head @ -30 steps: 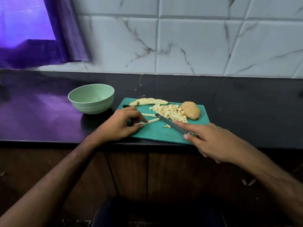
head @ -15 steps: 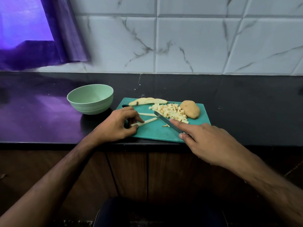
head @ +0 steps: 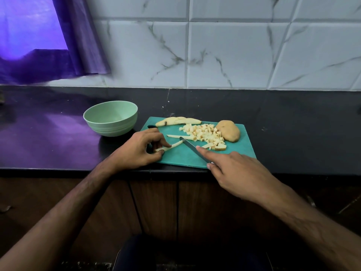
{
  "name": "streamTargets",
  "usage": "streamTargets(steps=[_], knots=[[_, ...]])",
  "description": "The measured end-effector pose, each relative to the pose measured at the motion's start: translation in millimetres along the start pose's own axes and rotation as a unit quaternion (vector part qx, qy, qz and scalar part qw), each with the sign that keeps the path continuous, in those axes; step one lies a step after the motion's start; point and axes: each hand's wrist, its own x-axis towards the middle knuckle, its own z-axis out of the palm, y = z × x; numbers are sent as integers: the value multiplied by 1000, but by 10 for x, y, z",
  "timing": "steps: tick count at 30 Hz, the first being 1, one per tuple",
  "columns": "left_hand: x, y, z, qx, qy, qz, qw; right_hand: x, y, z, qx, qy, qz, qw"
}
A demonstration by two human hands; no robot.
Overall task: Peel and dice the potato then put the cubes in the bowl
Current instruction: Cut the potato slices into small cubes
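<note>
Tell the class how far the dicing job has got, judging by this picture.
Done: a pile of cubes lies on the cutting board. In hand: the left hand pinches a potato strip while the right hand holds the knife against it. Left: another strip, a potato piece, and filling the empty bowl.

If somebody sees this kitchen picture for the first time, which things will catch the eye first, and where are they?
The teal cutting board at the counter's front edge draws the eye, with a pile of pale potato cubes at its middle. On it the left hand pinches a potato strip while the right hand holds a knife with its tip at that strip. Left of the board stands a green bowl.
</note>
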Motion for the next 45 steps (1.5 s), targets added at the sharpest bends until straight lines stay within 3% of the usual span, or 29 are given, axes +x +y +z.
streamTargets(steps=[14,45], knots=[[-50,57,-70,-24,-45,-6,999,9,-65,21,7,0,0,1000],[-92,80,-72,-15,-35,-7,999,118,-149,-22,21,5,-5,1000]])
